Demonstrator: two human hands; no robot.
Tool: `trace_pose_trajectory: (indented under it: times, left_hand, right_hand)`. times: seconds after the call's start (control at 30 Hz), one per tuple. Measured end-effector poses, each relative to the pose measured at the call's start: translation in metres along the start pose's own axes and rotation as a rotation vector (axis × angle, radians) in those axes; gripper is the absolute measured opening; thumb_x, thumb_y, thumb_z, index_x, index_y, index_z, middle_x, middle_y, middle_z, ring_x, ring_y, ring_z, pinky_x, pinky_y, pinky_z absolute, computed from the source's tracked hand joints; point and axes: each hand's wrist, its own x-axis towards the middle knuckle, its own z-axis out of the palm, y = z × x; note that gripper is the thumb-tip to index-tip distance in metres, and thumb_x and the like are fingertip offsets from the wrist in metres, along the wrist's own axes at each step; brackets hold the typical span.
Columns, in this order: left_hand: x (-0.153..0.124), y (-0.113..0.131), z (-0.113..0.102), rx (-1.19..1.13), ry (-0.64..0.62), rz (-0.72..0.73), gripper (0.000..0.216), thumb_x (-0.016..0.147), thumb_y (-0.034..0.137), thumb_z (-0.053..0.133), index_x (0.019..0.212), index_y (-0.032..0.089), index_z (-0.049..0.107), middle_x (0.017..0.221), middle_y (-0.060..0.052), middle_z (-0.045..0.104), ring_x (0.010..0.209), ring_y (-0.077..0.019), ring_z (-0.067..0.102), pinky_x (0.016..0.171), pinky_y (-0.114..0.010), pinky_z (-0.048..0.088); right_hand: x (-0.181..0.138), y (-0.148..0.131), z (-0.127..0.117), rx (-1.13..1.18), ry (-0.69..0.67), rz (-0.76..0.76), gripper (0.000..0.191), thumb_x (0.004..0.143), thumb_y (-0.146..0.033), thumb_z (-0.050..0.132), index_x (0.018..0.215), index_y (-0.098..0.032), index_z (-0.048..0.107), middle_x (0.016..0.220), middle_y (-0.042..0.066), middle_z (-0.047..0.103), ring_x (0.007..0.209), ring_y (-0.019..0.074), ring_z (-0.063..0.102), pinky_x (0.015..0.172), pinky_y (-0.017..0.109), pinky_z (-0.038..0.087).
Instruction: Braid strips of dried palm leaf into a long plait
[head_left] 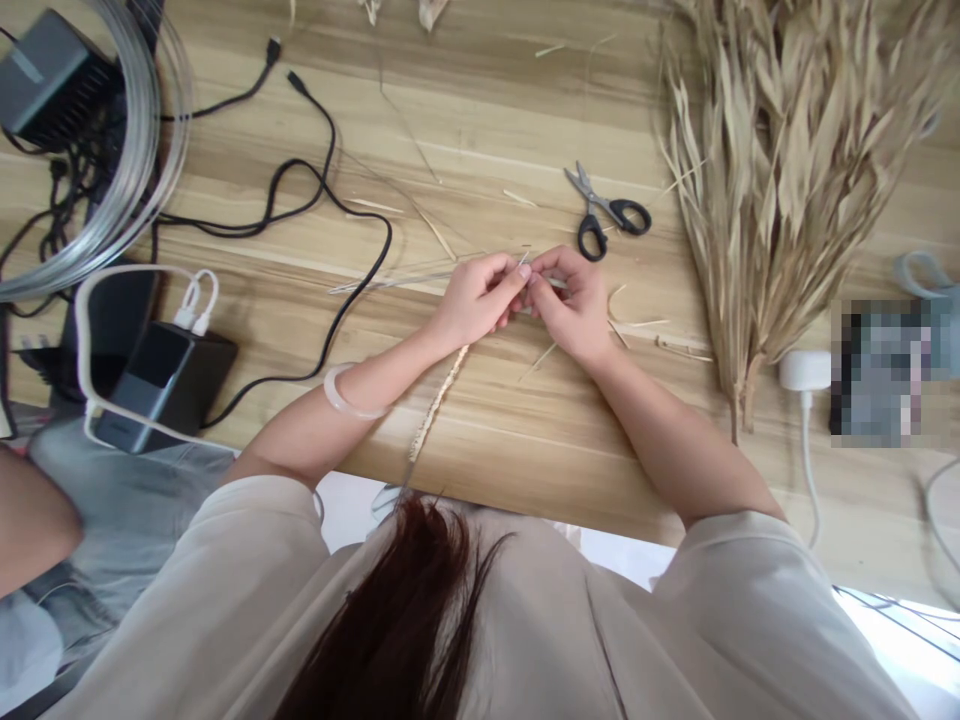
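Observation:
My left hand (484,297) is closed in a pinch over a thin braided straw cord (437,405), whose woven length runs down from under it toward the table's front edge. Fingertip to fingertip with it, my right hand (571,300) is also pinched, at the end where fine strands come out; exactly which strand it grips is hidden by the fingers. Long thin strands (390,280) stick out to the left behind my left hand. A pair of scissors (600,210) with black handles lies just beyond my right hand, blades slightly apart.
A large bundle of dried leaves (772,190) lies at the right, near a white charger (805,370). On the left are a coil of clear tubing or wire (146,130), black cables (330,150) and a dark power bank (169,385). Straw scraps (682,347) are scattered about. Another person's leg shows at lower left.

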Motion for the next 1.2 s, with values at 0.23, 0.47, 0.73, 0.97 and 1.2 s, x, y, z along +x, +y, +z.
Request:
trace_pose_trajectory:
  times: [0.23,0.47,0.73,0.97,1.2]
  left_hand:
    - [0.0000,0.0004,0.0001,-0.010,-0.011,0.001,0.041,0.085,0.054,0.050,0.072,0.015,0.052,0.060,0.000,0.057,0.041,-0.0034,0.047,0.036,-0.017,0.031]
    - [-0.0002,0.0016,0.0001,0.006,-0.013,0.001,0.041,0.085,0.054,0.050,0.071,0.016,0.052,0.062,0.000,0.059,0.041,-0.0033,0.047,0.037,-0.018,0.031]
    - [0.0002,-0.0008,0.0002,0.029,-0.007,0.041,0.040,0.085,0.054,0.049,0.072,0.016,0.052,0.061,0.001,0.058,0.043,-0.0033,0.047,0.040,-0.017,0.033]
    - [0.0004,0.0001,-0.0001,0.022,-0.012,0.026,0.040,0.085,0.053,0.050,0.071,0.016,0.052,0.061,0.000,0.059,0.044,-0.0037,0.048,0.040,-0.017,0.033]
    - [-0.0002,0.0010,-0.0001,0.015,-0.021,0.014,0.038,0.086,0.051,0.049,0.072,0.016,0.053,0.061,0.001,0.058,0.044,-0.0037,0.048,0.040,-0.018,0.033]
  right_hand:
    - [-0.0002,-0.0015,0.0002,0.015,0.006,-0.013,0.024,0.083,-0.044,0.058,0.080,-0.020,0.055,0.064,-0.001,0.059,0.057,0.0088,0.056,0.048,0.021,0.045]
    - [-0.0004,-0.0023,0.0005,0.006,0.010,-0.020,0.020,0.084,-0.040,0.058,0.079,-0.021,0.054,0.063,-0.002,0.057,0.058,0.0096,0.056,0.048,0.022,0.046]
    - [-0.0004,-0.0004,0.0002,0.007,0.012,0.009,0.024,0.082,-0.045,0.059,0.084,-0.021,0.057,0.064,-0.002,0.057,0.061,0.0101,0.058,0.051,0.022,0.048]
    - [-0.0004,-0.0009,0.0000,0.012,0.011,0.005,0.025,0.082,-0.046,0.059,0.081,-0.022,0.057,0.063,-0.001,0.056,0.060,0.0107,0.058,0.050,0.023,0.047]
    - [-0.0003,0.0003,-0.0004,0.022,-0.003,0.021,0.018,0.083,-0.039,0.060,0.082,-0.022,0.055,0.065,-0.002,0.057,0.061,0.0102,0.057,0.051,0.022,0.046]
